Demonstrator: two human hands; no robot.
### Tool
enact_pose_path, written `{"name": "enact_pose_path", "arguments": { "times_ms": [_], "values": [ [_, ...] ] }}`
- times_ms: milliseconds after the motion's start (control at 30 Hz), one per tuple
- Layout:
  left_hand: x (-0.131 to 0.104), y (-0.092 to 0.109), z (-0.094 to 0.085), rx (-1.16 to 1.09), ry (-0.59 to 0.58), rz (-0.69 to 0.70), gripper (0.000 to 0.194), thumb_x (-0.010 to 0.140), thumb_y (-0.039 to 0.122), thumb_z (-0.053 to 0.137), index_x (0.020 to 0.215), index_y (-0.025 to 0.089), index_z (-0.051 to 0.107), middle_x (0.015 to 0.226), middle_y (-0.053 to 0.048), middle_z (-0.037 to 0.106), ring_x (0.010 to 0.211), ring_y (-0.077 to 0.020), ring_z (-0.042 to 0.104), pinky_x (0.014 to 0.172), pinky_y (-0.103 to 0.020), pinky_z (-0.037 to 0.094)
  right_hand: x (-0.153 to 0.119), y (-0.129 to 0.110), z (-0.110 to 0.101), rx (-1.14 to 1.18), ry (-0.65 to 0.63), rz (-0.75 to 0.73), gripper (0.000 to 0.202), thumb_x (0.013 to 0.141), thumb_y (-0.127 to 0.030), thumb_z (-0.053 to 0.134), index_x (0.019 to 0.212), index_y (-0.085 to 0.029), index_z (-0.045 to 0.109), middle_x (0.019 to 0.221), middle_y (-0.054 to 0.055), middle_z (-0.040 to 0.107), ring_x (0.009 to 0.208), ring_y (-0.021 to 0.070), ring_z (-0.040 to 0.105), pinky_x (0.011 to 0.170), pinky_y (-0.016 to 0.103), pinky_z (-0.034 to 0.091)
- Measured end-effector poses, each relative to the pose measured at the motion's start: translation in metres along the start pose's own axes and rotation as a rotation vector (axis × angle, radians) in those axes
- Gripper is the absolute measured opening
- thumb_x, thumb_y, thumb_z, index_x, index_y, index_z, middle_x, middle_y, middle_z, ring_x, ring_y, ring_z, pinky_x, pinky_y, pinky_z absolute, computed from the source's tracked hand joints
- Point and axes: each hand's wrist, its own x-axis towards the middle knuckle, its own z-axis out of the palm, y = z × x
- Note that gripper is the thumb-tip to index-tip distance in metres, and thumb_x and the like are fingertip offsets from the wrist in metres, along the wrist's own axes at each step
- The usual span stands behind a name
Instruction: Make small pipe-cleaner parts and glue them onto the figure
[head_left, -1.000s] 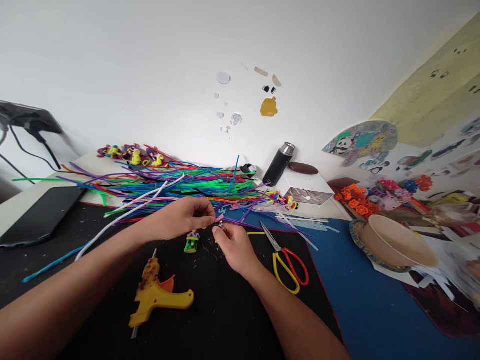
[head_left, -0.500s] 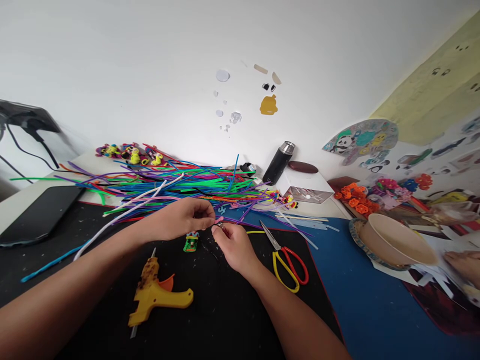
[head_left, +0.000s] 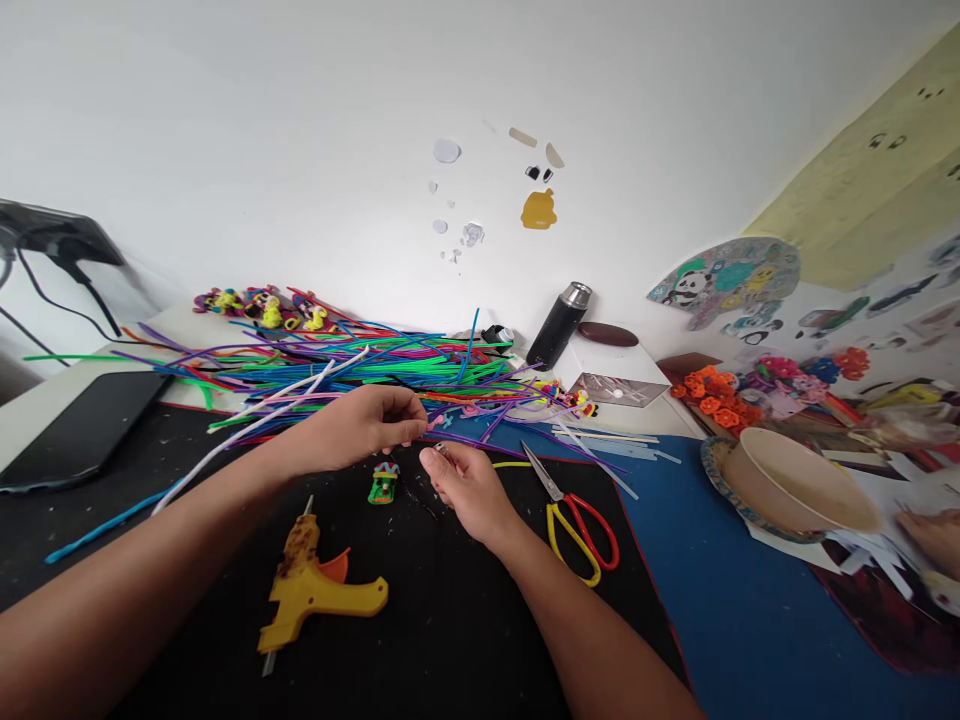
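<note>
Pinching a tiny piece between thumb and fingertips, the right hand sits just above the black mat, and honestly the piece is too small to tell what it is, maybe a bead or a little ring. The left hand is closed in a pinch too, fingertips at the near edge of the pipe cleaner pile, seemingly gripping the end of a purple pipe cleaner that runs off to the right.

Progress-wise I'd guess this is early to mid: the two pinched bits are close but not touching, so nothing looks joined yet. One small green figure lies on the mat between the hands, looking finished or nearly so. The yellow glue gun lies untouched nearer the body, and the scissors lie open just right of the right hand.

Further out: a dark flask, a paper bowl, orange flowers, and another person's hand at the far right edge.
</note>
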Motion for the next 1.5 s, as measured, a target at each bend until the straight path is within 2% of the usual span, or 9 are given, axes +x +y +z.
{"name": "enact_pose_path", "arguments": {
  "times_ms": [133,300,500,600,767,1067,1300,1500],
  "values": [
    [0.001,0.000,0.000,-0.015,0.027,0.003,0.044,0.091,0.064,0.070,0.095,0.020,0.070,0.079,0.001,0.065,0.071,-0.0181,0.059,0.064,-0.028,0.046,0.002,0.000,-0.001,0.071,0.045,-0.004,0.064,0.085,-0.083,0.076,0.079,-0.023,0.055,0.068,-0.005,0.043,0.058,0.0118,0.035,0.053,0.028,0.026],
    [0.001,0.000,0.001,-0.020,0.048,0.002,0.047,0.090,0.068,0.070,0.094,0.020,0.070,0.078,0.001,0.065,0.069,-0.0182,0.060,0.063,-0.028,0.046,0.006,-0.002,-0.004,0.233,0.153,0.038,0.063,0.080,-0.082,0.082,0.083,-0.022,0.061,0.061,-0.009,0.036,0.052,0.0094,0.027,0.048,0.026,0.019],
    [0.002,0.002,0.005,-0.002,0.029,-0.006,0.046,0.088,0.067,0.069,0.092,0.021,0.069,0.075,0.002,0.063,0.067,-0.0180,0.058,0.062,-0.029,0.045,0.007,-0.013,-0.009,0.355,0.259,0.036,0.062,0.077,-0.077,0.087,0.090,-0.019,0.068,0.060,-0.011,0.035,0.049,0.0065,0.025,0.047,0.024,0.016],
    [0.002,0.001,0.008,-0.001,0.010,-0.006,0.046,0.087,0.067,0.068,0.091,0.021,0.067,0.074,0.003,0.062,0.067,-0.0176,0.056,0.062,-0.028,0.044,0.007,-0.015,-0.011,0.369,0.259,0.026,0.062,0.077,-0.077,0.087,0.089,-0.020,0.067,0.058,-0.012,0.034,0.049,0.0063,0.024,0.046,0.023,0.016],
    [0.002,0.001,0.012,0.021,-0.009,0.003,0.045,0.088,0.066,0.067,0.090,0.022,0.067,0.076,0.002,0.062,0.070,-0.0183,0.057,0.064,-0.029,0.044,0.007,-0.013,-0.010,0.387,0.225,0.032,0.062,0.076,-0.075,0.090,0.081,-0.023,0.056,0.058,-0.012,0.034,0.048,0.0060,0.024,0.046,0.023,0.016],
    [0.002,0.000,0.015,0.057,-0.043,-0.003,0.048,0.089,0.068,0.066,0.092,0.021,0.068,0.077,0.002,0.063,0.071,-0.0187,0.057,0.064,-0.029,0.044,0.007,-0.014,-0.010,0.390,0.200,0.048,0.052,0.078,-0.065,0.090,0.086,-0.022,0.062,0.057,-0.013,0.033,0.047,0.0061,0.023,0.046,0.024,0.015],
    [0.001,0.002,0.015,0.052,-0.066,-0.024,0.051,0.089,0.071,0.066,0.093,0.020,0.067,0.077,0.002,0.062,0.071,-0.0184,0.057,0.064,-0.028,0.044,0.007,-0.015,-0.010,0.392,0.206,0.069,0.046,0.078,-0.057,0.090,0.086,-0.022,0.061,0.054,-0.014,0.034,0.046,0.0056,0.023,0.046,0.024,0.015],
    [0.001,-0.002,0.016,0.084,-0.045,0.040,0.047,0.094,0.068,0.065,0.095,0.021,0.069,0.079,0.001,0.062,0.072,-0.0180,0.054,0.064,-0.027,0.041,0.007,-0.016,-0.011,0.436,0.207,0.135,0.043,0.076,-0.052,0.090,0.081,-0.022,0.059,0.054,-0.014,0.033,0.046,0.0052,0.021,0.047,0.025,0.013]
  ]
}}
